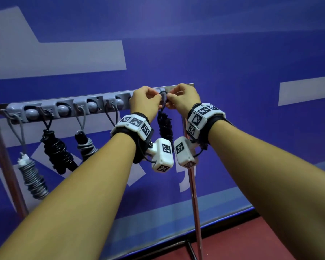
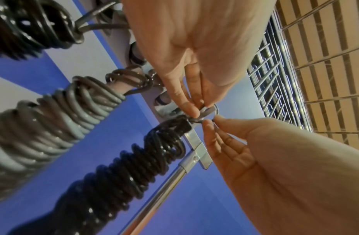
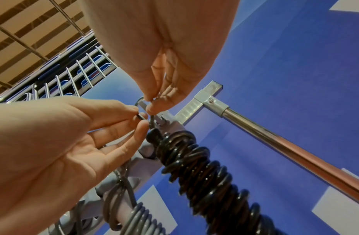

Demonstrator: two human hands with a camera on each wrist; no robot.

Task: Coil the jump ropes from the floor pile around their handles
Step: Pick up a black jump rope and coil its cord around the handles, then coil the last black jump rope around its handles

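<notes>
1. A grey hook rail (image 1: 68,107) sits on a metal stand (image 1: 195,194) before the blue wall, running from 9 o'clock toward the centre.
2. From its hooks hang a coiled grey rope (image 1: 33,180) at 8 o'clock, then a black one (image 1: 57,149) and a grey one (image 1: 85,147).
3. Another black coiled rope (image 1: 165,126) hangs at the rail's right end.

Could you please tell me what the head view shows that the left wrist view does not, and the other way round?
Only the head view shows the whole hook rail, three coiled ropes hanging further left, both wrist bands and the red floor.

Only the left wrist view shows the slatted ceiling, a wire railing and the palm sides of the fingers.

Both show the left hand and right hand pinching the loop of the black coiled rope at the rail's end hook.
</notes>
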